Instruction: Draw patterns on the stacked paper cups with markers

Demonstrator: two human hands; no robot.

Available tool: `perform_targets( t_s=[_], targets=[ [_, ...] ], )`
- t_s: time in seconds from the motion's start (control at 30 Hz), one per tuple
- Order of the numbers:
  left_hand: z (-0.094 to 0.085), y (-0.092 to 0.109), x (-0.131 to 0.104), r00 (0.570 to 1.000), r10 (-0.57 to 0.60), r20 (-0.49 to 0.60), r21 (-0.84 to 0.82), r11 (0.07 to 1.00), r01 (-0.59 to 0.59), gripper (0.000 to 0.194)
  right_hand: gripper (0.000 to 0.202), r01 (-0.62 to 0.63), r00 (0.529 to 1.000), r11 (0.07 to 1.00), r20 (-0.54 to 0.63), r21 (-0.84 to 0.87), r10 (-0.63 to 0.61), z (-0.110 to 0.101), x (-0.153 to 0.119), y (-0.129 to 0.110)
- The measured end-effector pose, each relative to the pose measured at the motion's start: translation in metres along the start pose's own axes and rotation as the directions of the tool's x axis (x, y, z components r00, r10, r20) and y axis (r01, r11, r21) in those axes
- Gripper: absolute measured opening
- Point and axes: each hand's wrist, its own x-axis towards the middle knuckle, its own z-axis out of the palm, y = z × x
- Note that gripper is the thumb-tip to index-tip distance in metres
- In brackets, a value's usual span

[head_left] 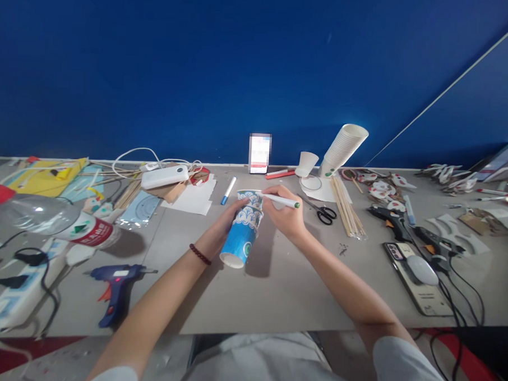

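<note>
My left hand [231,216] is wrapped round a paper cup [240,243], blue at its base and patterned in blue and white nearer the rim. The cup is tilted, its base toward me; a seam partway along suggests two cups joined, though I cannot tell. In my right hand [287,211] is a white marker with a green end [284,201], its tip at the patterned part near the rim. Just beyond my left hand lies a blue-and-white marker [229,190]. Black scissors [325,215] rest to the right of my right hand.
At the back stand a lit phone [259,153], a small white cup [307,163] and a leaning stack of paper cups [344,149]. Wooden sticks [346,208] lie right. A blue glue gun [118,288], a plastic bottle [67,221] and a power strip [26,287] occupy the left.
</note>
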Motion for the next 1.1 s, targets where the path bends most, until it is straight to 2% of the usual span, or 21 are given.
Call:
perform_targets(
  t_s=[0.27,0.63,1.1],
  targets=[
    [0.0,0.0,0.0,1.0,-0.001,0.019,-0.007,1.0,0.001,0.028,0.009,-0.013,1.0,1.0,-0.014,-0.012,0.013,-0.001,0.001,-0.002],
    [0.007,0.002,-0.004,1.0,-0.002,-0.011,-0.009,1.0,0.002,0.025,0.009,0.024,1.0,1.0,-0.008,-0.011,-0.024,0.0,0.001,0.0],
    [-0.009,-0.002,0.011,0.999,-0.021,0.037,0.002,1.0,0.021,0.04,0.008,-0.02,0.999,0.998,-0.039,0.06,0.023,-0.001,0.003,-0.001]
  ],
)
